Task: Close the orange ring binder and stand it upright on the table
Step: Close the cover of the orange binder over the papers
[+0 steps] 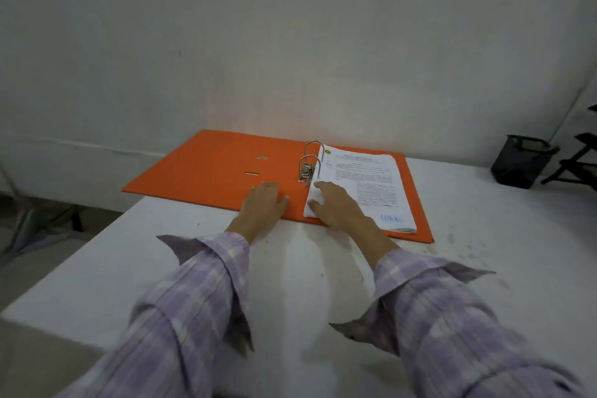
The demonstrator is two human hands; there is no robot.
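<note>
The orange ring binder point(206, 168) lies open and flat on the white table point(484, 236), against the back wall. Its left cover hangs past the table's left edge. Two metal rings point(310, 160) stand up at the spine with a stack of printed pages point(365, 187) filed on the right half. My left hand point(263, 205) rests flat on the orange spine area near the front edge, holding nothing. My right hand point(336, 205) lies flat on the near left corner of the pages, fingers spread.
A black mesh bin point(520, 161) stands on the floor to the far right, next to a dark folding frame point(578, 161). A grey wall rises right behind the binder. The table's left edge drops off beside my left sleeve.
</note>
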